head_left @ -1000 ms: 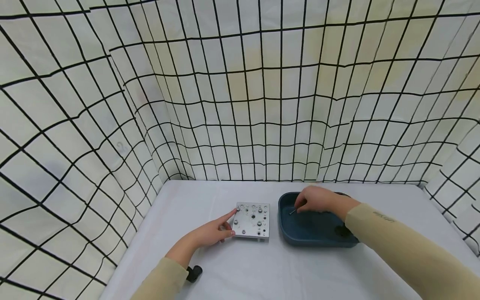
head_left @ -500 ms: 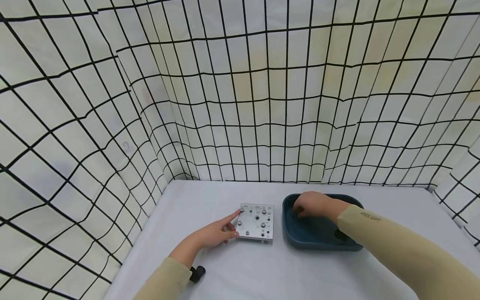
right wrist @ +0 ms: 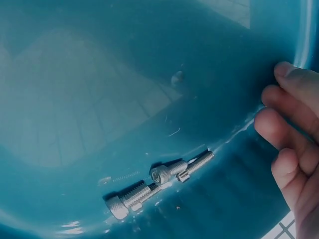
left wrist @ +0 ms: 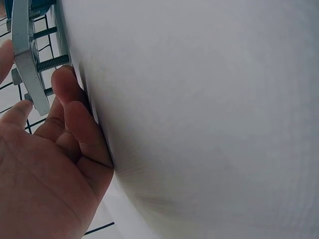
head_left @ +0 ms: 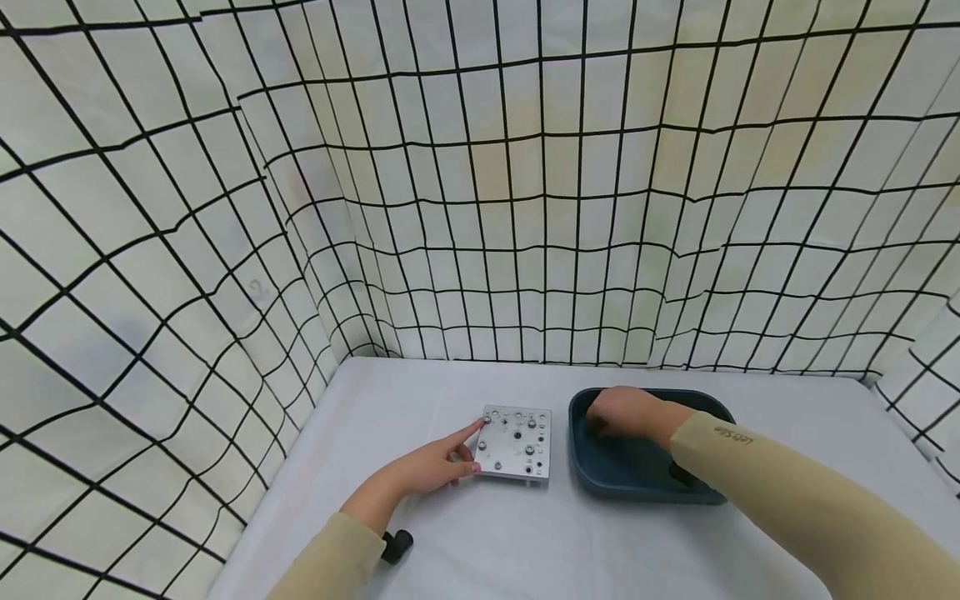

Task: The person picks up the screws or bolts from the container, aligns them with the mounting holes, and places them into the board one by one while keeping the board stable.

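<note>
A square metal plate point(head_left: 513, 446) with holes and several bolts lies on the white table. My left hand point(head_left: 427, 468) holds its left side, index fingertip at the far corner and thumb at the near one. In the left wrist view, threaded bolts point(left wrist: 52, 63) stick out from the plate's underside, beside the curled fingers point(left wrist: 82, 124). Inside the dark blue tray point(head_left: 637, 492) is my right hand point(head_left: 626, 411), its fingers loosely bent with nothing seen between them. Socket-head screws point(right wrist: 164, 173) lie close together by the tray wall, apart from the fingertips.
A small black object point(head_left: 397, 546) shows beside the left wrist, and a dark one point(head_left: 681, 475) sits under the right wrist. White walls with a black grid point(head_left: 525, 250) stand behind and beside the table point(head_left: 525, 542).
My right hand has reached lower into the tray; the screw seen at its fingertips a second ago no longer shows in the head view. The left hand keeps its place on the plate.
</note>
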Tool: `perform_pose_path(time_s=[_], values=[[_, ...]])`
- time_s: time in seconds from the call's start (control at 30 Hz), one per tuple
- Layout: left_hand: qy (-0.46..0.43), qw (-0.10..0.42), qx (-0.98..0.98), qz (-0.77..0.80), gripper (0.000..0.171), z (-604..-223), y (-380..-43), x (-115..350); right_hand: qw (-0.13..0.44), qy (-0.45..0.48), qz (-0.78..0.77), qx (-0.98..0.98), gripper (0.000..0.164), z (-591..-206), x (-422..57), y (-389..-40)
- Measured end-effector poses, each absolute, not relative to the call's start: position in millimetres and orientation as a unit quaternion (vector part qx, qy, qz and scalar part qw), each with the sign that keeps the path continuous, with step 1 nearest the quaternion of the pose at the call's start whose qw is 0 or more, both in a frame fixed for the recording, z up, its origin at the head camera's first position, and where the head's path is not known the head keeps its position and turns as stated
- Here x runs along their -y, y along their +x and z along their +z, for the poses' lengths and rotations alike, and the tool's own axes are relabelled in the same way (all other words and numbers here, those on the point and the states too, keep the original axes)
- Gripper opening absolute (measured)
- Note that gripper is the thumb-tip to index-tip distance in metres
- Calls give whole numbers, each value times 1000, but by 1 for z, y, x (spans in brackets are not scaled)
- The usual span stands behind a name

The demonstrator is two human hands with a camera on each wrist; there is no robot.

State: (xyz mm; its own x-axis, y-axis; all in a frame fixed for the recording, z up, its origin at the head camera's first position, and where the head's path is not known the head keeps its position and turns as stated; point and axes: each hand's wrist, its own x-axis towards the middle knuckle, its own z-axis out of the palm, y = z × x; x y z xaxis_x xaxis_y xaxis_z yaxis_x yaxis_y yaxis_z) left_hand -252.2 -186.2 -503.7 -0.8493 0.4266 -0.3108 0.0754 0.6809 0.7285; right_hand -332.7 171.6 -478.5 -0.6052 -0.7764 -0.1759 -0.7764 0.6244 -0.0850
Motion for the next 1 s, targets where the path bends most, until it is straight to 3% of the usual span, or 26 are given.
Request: perform_pose_path(time_s=[0.57,1.0], values=[[144,236,-889,366,78,-504,-253,185,93,-417,3,-904,5,-482,-171,-335],[139,232,-892,362,79,-504,-253,184,104,-367,-85,-920,3,-443,-179,-329]])
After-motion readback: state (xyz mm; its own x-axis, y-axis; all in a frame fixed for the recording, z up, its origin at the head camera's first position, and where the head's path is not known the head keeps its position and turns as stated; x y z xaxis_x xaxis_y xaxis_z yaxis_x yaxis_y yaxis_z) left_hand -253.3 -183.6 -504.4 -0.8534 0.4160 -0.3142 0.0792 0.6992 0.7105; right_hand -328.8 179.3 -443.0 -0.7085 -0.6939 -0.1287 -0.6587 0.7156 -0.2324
